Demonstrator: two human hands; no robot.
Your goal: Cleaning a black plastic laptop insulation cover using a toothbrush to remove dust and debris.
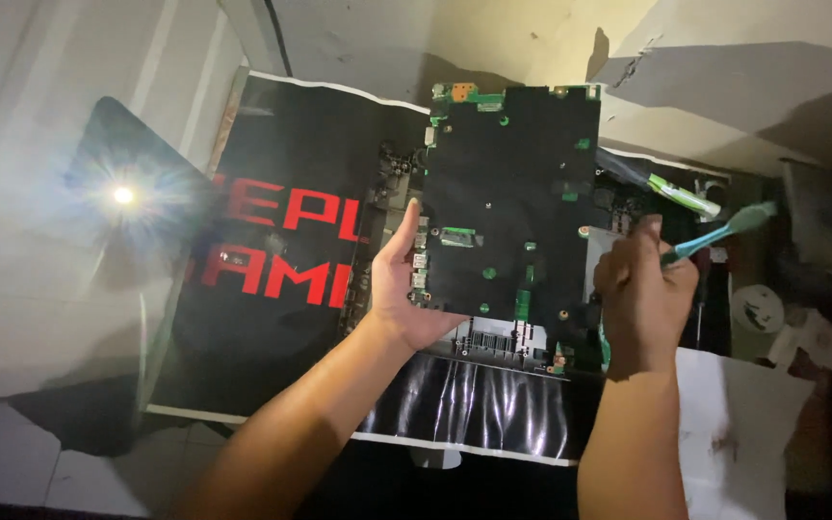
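2 bare forearms, no sleeves, ringless fingers

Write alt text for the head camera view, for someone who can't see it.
A person's left hand holds up a black laptop circuit board while the right hand grips a teal brush beside it, above a black mat with red lettering. A bright light glares at left.

Dim room, pale tiled floor (pixel 69 289) glaring with one bright light reflection (pixel 123 195), grey wall (pixel 724 87) beyond

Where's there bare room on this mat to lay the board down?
The left half of the black mat, between the lamp glare and the left hand, lies bare, as does its glossy near strip. It is crowded under the circuit board and right of the right hand, among tools.
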